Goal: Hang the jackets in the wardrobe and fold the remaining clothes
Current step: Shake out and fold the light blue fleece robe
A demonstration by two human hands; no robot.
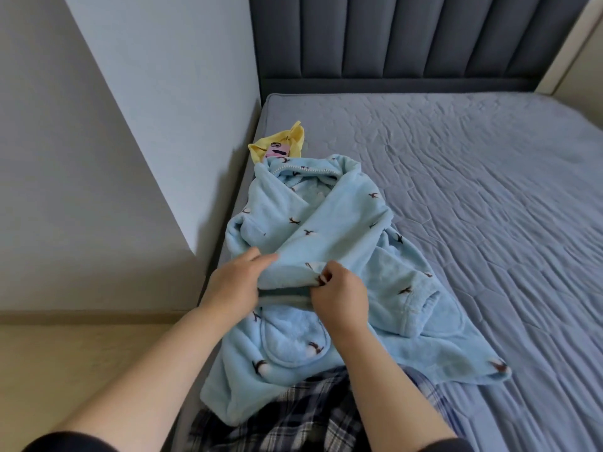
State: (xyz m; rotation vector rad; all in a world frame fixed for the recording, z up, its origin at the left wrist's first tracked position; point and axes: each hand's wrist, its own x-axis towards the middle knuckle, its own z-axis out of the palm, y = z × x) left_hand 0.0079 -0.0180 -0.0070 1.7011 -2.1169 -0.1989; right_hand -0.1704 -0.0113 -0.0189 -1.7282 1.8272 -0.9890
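Observation:
A light blue fleece robe (326,230) with small dark bird prints lies spread along the left side of the bed, its sleeves folded across its front. My left hand (233,285) and my right hand (339,295) both grip the cuff end of one folded sleeve at the robe's middle, thumbs on top. A yellow garment (287,140) with a pink cartoon print pokes out from under the robe's collar. A dark plaid garment (293,415) lies under the robe's hem at the near edge.
The grey quilted mattress (489,207) stretches to the right. A dark padded headboard (408,40) stands at the back. A pale wall (130,141) runs close along the bed's left side, with light flooring (65,360) below.

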